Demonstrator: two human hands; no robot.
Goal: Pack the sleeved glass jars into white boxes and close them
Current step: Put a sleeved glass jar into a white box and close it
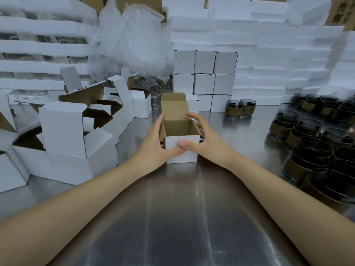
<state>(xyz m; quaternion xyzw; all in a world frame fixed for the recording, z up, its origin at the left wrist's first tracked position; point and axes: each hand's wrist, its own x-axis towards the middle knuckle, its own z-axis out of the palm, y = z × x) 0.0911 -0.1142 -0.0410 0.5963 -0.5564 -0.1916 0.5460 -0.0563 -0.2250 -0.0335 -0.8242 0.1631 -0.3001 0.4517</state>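
The fingers [159, 121] of your left hand [153, 148] lie along the left wall of the open box [184, 157] with the thumb on its front, pinching that corner. Your right hand [204, 140] has its thumb on the same front face and its fingers spread wide, curved over the right side flap. The box stands upright and empty at mid-table, lid flap up behind. It is light, thin card and will likely buckle or slide if squeezed, so hold it low by the corners. The jars [299, 160] crowded to your right are glass, probably heavy and breakable; take one around its brown sleeve, where the hold should be less slippery. The table [172, 217] is smooth, shiny metal. Open boxes [63, 127] sit to the left and closed boxes [204, 73] behind, against white stacks.
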